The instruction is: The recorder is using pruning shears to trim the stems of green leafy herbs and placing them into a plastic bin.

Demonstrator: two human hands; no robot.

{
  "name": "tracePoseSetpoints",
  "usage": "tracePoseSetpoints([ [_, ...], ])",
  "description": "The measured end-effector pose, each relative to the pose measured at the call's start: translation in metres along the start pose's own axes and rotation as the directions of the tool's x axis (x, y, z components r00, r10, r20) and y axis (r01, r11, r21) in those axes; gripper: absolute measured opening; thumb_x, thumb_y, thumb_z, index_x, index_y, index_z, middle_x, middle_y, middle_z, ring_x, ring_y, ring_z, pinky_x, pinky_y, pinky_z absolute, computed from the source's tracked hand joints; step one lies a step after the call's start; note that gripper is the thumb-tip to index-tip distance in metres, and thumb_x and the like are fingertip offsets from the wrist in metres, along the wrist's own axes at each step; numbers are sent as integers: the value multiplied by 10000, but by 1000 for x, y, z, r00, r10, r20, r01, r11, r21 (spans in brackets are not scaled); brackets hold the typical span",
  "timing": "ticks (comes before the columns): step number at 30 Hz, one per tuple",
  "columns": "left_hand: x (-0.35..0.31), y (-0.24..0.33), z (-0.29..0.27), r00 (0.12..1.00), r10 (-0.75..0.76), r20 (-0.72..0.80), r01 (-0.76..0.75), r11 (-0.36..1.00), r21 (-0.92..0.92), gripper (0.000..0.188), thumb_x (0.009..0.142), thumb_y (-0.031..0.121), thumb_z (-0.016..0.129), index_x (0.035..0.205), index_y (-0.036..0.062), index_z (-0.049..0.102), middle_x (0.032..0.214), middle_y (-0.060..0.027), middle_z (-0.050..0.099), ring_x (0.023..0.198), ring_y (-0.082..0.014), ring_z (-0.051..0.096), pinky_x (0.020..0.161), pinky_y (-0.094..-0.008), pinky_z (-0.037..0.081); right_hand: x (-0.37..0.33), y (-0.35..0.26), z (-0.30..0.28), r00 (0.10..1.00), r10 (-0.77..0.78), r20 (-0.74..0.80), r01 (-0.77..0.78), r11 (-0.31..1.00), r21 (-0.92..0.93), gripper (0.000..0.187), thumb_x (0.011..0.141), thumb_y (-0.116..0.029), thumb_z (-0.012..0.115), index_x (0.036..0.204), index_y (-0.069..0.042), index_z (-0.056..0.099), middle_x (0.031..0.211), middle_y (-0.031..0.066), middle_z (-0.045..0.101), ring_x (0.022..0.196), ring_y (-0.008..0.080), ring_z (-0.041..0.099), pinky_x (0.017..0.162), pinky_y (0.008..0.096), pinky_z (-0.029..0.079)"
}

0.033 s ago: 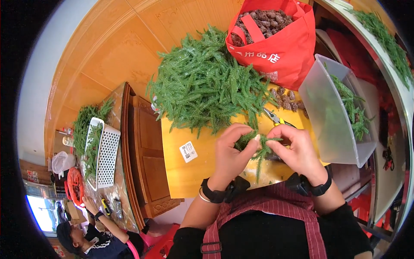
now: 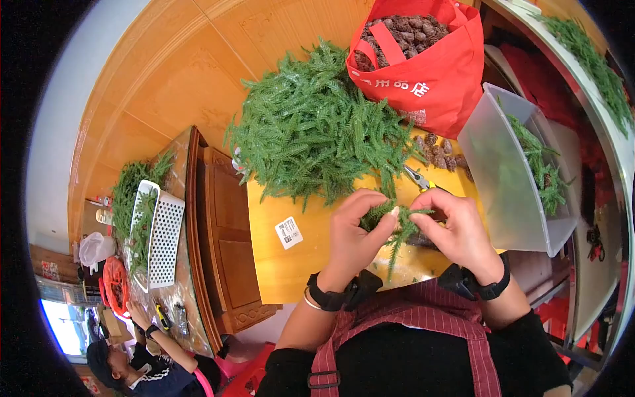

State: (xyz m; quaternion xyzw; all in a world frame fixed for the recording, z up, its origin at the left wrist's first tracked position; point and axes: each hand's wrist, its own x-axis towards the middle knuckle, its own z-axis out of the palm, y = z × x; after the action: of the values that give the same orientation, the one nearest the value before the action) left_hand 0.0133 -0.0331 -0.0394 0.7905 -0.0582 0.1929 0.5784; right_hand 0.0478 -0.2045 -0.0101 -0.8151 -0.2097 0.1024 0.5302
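Close together over the front of the yellow tabletop [image 2: 271,264], both my hands pinch a small green artificial pine sprig [image 2: 398,239]. My left hand [image 2: 360,228] grips it between thumb and fingers, its leafy tip hanging down toward me. At the sprig's right side, my right hand [image 2: 456,225] has thumb and forefinger closed on it. Just beyond the right hand lie pliers [image 2: 418,178] with yellow and black handles, partly covered by that hand. A dark object [image 2: 422,241] beneath the hands is mostly hidden.
A big heap of pine sprigs [image 2: 317,126] covers the back. Behind it stands a red bag [image 2: 423,96] of pine cones; loose cones [image 2: 440,155] lie before it. A translucent bin [image 2: 503,172] stands right. At left, a person [image 2: 155,337] works beside a white basket [image 2: 165,238].
The sprig's hanging tip has swung slightly to the left. Both hands keep nearly the same place and grip.
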Motion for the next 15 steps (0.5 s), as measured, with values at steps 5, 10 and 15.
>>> tracePoseSetpoints([
  [5, 3, -1, -8, 986, -101, 130, 113, 990, -85, 172, 708, 24, 652, 851, -47, 587, 824, -90, 592, 773, -161, 563, 726, -262, 440, 6, 0, -9, 943, -332, 4, 320, 904, -282, 117, 719, -21, 624, 830, -31, 590, 731, 77, 584, 645, 241, 573, 575, 309, 451],
  [10, -2, -2, -10, 966, -116, 232, 151, 978, -141, 190, 736, 39, 653, 878, -61, 577, 829, -64, 586, 770, -133, 544, 702, -244, 433, 25, -14, -33, 771, -563, 299, 629, 595, -500, 146, 687, -57, 634, 828, -56, 596, 763, 60, 582, 722, 258, 573, 631, 343, 459],
  [15, 1, 16, -13, 855, -403, 327, 517, 709, -479, 61, 805, 55, 593, 836, 18, 556, 620, -20, 517, 468, -52, 431, 407, -183, 292, 35, -9, -32, 880, -443, 174, 456, 889, -40, 121, 710, -85, 651, 816, -52, 603, 764, 60, 574, 788, 212, 583, 706, 299, 456],
])
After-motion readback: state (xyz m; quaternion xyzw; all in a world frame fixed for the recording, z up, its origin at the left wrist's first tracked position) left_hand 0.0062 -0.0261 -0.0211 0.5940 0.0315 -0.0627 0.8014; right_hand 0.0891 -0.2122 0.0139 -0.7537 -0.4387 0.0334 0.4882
